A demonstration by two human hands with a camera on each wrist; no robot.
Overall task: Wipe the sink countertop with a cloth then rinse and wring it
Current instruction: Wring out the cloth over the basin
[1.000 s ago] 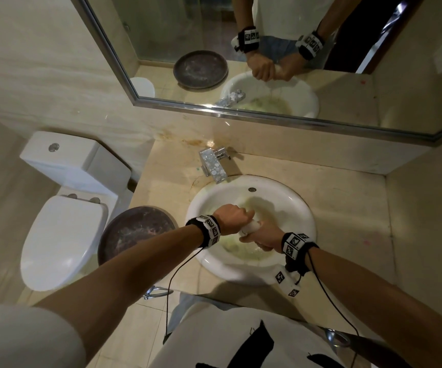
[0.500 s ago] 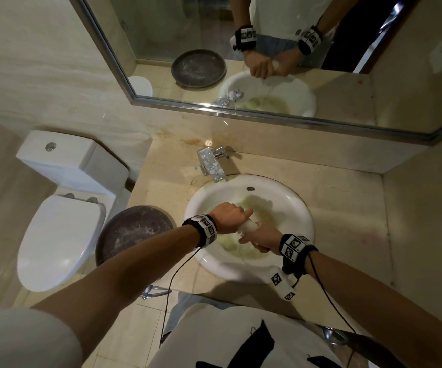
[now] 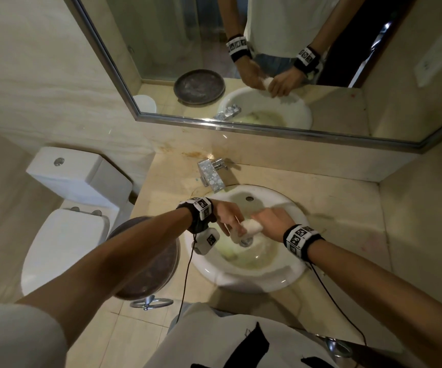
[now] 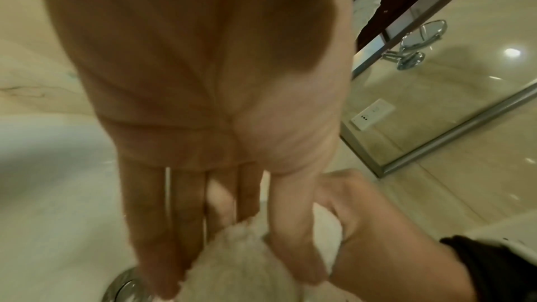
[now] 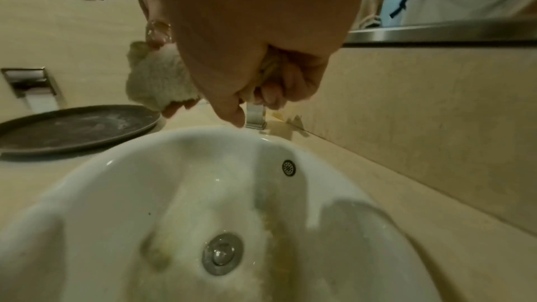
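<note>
A rolled pale cloth [image 3: 251,226] hangs over the white sink [image 3: 241,277], above the drain [image 5: 222,254]. My left hand [image 3: 228,219] grips its left end between thumb and fingers; the cloth [image 4: 232,268] shows between them in the left wrist view. My right hand [image 3: 270,221] is a fist around the right end, with twisted cloth [image 5: 270,70] squeezed inside and the free end [image 5: 156,77] sticking out leftward. The beige countertop [image 3: 334,208] surrounds the basin. No water runs from the chrome faucet [image 3: 210,175].
A dark round tray [image 3: 158,266] sits on the counter left of the sink, partly under my left forearm. A toilet [image 3: 63,235] stands further left. The mirror [image 3: 267,62] and back wall rise behind the faucet; a side wall closes the right.
Both wrists have turned in opposite ways around the cloth: the left wrist camera now hangs underneath, the right hand's back faces up. The cloth lies more level between the hands.
</note>
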